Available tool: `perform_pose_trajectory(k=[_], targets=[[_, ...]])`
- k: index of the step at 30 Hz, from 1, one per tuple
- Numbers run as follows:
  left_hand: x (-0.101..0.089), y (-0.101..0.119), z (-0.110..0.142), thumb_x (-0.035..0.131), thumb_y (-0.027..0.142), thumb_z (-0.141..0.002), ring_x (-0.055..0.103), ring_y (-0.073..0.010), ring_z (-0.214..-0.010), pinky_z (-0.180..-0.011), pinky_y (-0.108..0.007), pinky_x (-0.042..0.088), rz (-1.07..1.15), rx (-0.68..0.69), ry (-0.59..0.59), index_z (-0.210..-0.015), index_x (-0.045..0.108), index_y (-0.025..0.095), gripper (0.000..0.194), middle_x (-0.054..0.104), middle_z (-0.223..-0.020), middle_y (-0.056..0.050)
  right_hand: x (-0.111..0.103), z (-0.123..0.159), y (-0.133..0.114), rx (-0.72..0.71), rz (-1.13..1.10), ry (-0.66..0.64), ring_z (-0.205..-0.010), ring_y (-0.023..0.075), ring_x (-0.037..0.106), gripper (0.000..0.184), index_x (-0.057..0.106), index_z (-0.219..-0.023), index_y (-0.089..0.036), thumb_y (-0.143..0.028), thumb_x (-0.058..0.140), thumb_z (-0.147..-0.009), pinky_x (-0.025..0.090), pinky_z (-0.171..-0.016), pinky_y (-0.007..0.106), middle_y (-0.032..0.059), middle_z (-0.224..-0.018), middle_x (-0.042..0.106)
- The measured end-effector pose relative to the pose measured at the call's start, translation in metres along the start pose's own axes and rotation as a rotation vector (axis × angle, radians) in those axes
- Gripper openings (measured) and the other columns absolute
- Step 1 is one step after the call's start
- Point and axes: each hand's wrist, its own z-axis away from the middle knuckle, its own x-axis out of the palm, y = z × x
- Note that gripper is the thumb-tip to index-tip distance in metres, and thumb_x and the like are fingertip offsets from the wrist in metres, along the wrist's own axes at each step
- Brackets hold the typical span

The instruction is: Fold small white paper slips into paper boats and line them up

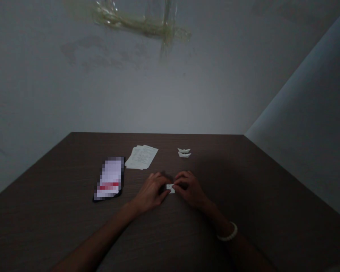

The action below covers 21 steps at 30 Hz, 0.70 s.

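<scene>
A small folded piece of white paper (170, 188) lies between my hands, low over the dark table. On its left edge, my left hand (153, 190) has its thumb and fingers closed. My right hand (189, 189) pinches the paper's right side between thumb and fingertips, and a pale beaded bracelet circles that wrist. The fingers cover part of the paper's edges. Beyond my hands, two small white paper boats (184, 152) stand close together, one behind the other.
A stack of printed paper sheets (141, 157) lies at the back left of the dark wooden table (215, 151). Nearer on the left is a phone (110, 177) with a lit, blurred screen. A grey wall (158, 94) rises behind the table, with another at the right.
</scene>
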Motion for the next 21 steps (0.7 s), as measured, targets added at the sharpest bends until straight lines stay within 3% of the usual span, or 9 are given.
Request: perform_pose_trajectory(k=[5, 21], targets=[[0.0014, -0.0044, -0.0028, 0.060, 0.024, -0.087, 0.054, -0.0214, -0.087, -0.080, -0.036, 0.039, 0.022, 0.020, 0.044, -0.090, 0.066, 0.020, 0.008, 0.063, -0.084, -0.003, -0.0016, -0.0011, -0.0064, -0.038, -0.076, 0.043, -0.095, 0.0184, 0.058, 0.006, 0.067, -0.078, -0.020, -0.014, 0.069, -0.080, 0.044, -0.087, 0.035, 0.0041, -0.097, 0.063], [-0.0040, 0.0026, 0.0012, 0.048, 0.023, -0.095, 0.049, -0.0200, -0.080, -0.072, -0.035, 0.034, -0.092, 0.184, 0.090, -0.078, 0.065, 0.018, 0.024, 0.064, -0.075, -0.003, 0.0000, 0.0062, -0.0087, -0.144, 0.069, 0.085, -0.096, 0.0209, 0.054, 0.007, 0.066, -0.085, -0.021, -0.014, 0.063, -0.083, 0.045, -0.086, 0.038, 0.0077, -0.108, 0.054]])
